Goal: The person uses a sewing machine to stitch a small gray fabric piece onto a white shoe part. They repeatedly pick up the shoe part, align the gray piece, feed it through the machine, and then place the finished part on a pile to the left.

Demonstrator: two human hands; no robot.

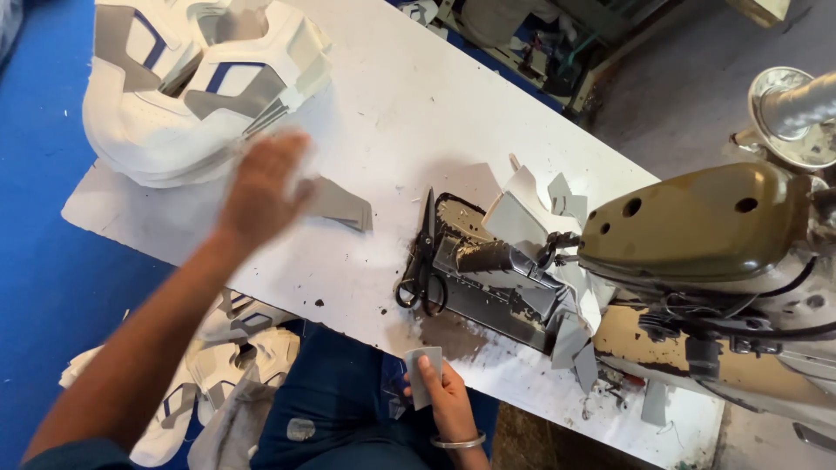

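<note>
My left hand (259, 184) is stretched out over the white table (409, 96), blurred with motion, fingers apart, just below a stack of white shoe upper pieces (196, 83) with grey and blue panels. It holds nothing that I can see. A small pile of grey cut pieces (340, 204) lies right beside its fingertips. My right hand (446, 402) is low at the table's near edge, above my lap, pinching a small grey cut piece (421, 367) between thumb and fingers. A metal bangle circles that wrist.
Black scissors (424, 257) lie on the table next to the sewing machine's worn metal bed (492, 278). The olive-green machine head (697, 222) fills the right side, with grey pieces (531, 209) piled around it. More white uppers (231, 348) lie on the blue floor at lower left.
</note>
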